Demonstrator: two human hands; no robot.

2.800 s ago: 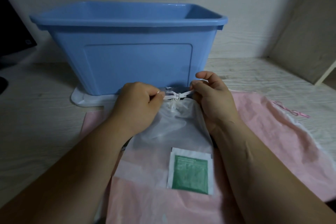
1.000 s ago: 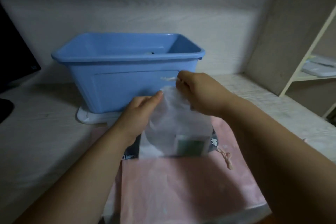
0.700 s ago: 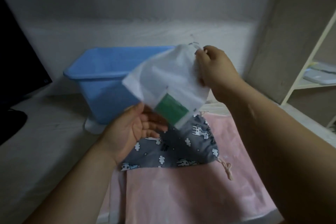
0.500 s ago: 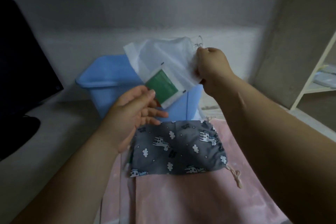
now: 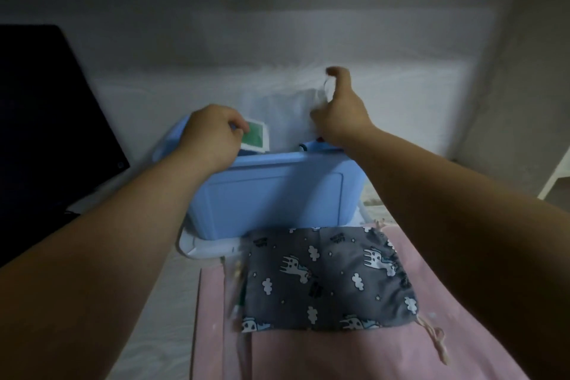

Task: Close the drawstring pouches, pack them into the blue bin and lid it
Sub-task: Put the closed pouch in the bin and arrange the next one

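Two hands hold a white translucent drawstring pouch [image 5: 287, 120] over the open top of the blue plastic bin [image 5: 271, 191]. The right hand [image 5: 339, 114] pinches its gathered neck, though blur hides the exact finger placement. The left hand [image 5: 212, 136] has its fingers curled on the lower corner, beside the green label [image 5: 253, 136]. The pouch hangs above the rim, with its bottom edge apparently just dipping inside.

This looks like the packing step for the first pouch. The next move calls for lowering it fully past the rim and letting go with both hands so it lies flat.

A grey fabric pouch printed with clouds and unicorns [image 5: 327, 278] waits on pink fabric [image 5: 339, 355], probably another pouch, on the worktop [image 5: 163, 342] just in front of the bin. The bin stands on a white lid [image 5: 203, 248], which must be freed before lidding.
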